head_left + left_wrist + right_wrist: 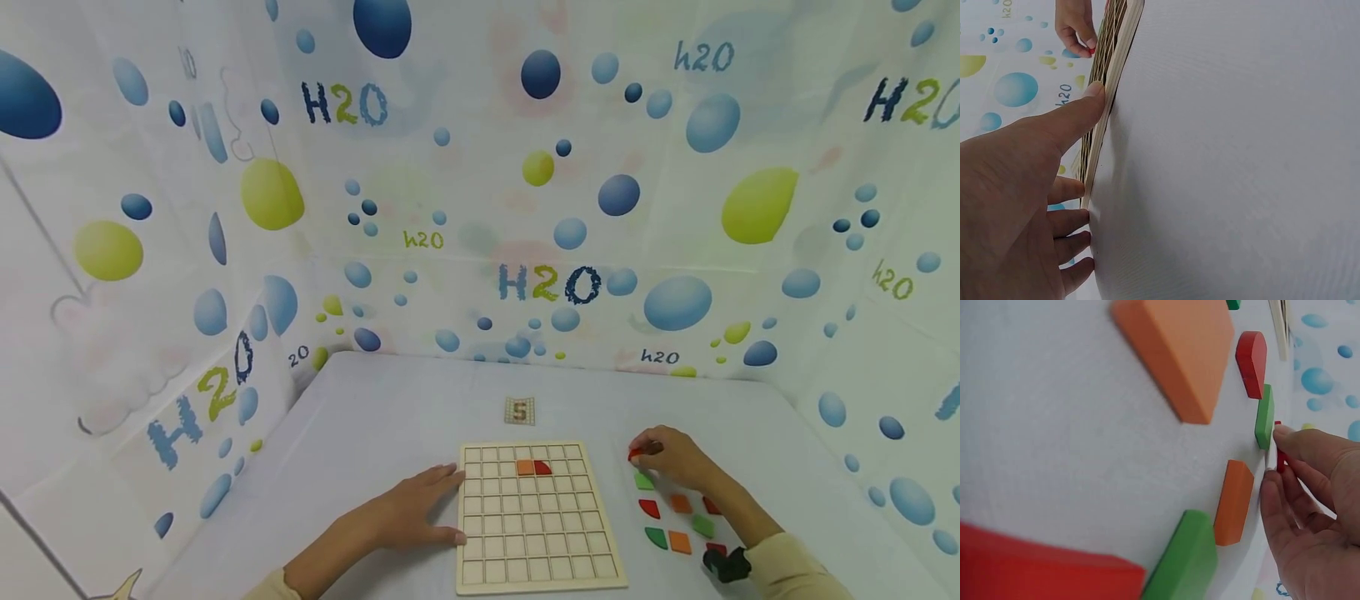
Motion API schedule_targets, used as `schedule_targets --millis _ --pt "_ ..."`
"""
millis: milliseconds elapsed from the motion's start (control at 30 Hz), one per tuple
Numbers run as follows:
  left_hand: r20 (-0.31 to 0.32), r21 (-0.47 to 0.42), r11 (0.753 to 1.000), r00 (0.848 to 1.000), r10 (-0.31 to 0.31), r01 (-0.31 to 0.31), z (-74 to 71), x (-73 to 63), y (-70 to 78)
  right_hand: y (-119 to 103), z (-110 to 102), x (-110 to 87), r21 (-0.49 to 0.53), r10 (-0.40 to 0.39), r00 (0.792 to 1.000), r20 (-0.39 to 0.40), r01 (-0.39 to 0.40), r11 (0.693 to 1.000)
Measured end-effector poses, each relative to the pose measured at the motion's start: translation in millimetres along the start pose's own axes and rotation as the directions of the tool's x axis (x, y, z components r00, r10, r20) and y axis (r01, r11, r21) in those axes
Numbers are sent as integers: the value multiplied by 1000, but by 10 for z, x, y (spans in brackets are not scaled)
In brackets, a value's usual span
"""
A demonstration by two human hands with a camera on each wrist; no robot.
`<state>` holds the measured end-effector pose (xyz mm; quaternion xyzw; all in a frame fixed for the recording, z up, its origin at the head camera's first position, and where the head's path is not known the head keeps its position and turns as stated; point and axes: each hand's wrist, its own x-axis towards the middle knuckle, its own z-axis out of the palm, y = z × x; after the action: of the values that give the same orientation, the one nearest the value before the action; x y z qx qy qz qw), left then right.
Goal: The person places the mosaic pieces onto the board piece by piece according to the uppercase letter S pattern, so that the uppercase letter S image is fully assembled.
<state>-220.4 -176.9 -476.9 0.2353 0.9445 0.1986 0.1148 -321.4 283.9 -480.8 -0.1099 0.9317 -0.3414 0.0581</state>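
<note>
A pale wooden grid board [536,525] lies on the white table, with an orange square tile [525,467] and a red quarter-round tile [542,468] side by side in an upper row. My left hand [412,508] rests against the board's left edge, thumb and fingers spread along it; the left wrist view shows the thumb tip [1094,90] on the rim. Right of the board, my right hand [671,457] pinches a small red tile [1280,456] between thumb and fingers, at the far end of the loose tiles. Part of that tile is hidden by the fingers.
Loose tiles lie right of the board: a green square [644,481], a red quarter-round [649,508], a green quarter-round [656,537], an orange square [679,542] and several others, some under my right forearm. A small card marked 5 [520,410] lies behind the board. Patterned curtains surround the table.
</note>
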Motion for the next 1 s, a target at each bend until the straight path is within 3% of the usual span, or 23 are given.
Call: schedule_targets --millis 233,467,767,1000 --pt "3 6 1000 1000 -2 2 2 3 -4 -36 8 18 -19 -92 996 -11 91 996" --pt "3 5 1000 1000 -6 6 7 12 -18 -216 99 94 -8 -190 981 -44 189 982" --pt "-2 7 1000 1000 -10 10 3 10 -12 -650 399 190 4 -238 971 25 238 971" --pt "-8 0 1000 1000 0 0 5 0 -16 -904 687 273 28 -336 937 93 335 942"
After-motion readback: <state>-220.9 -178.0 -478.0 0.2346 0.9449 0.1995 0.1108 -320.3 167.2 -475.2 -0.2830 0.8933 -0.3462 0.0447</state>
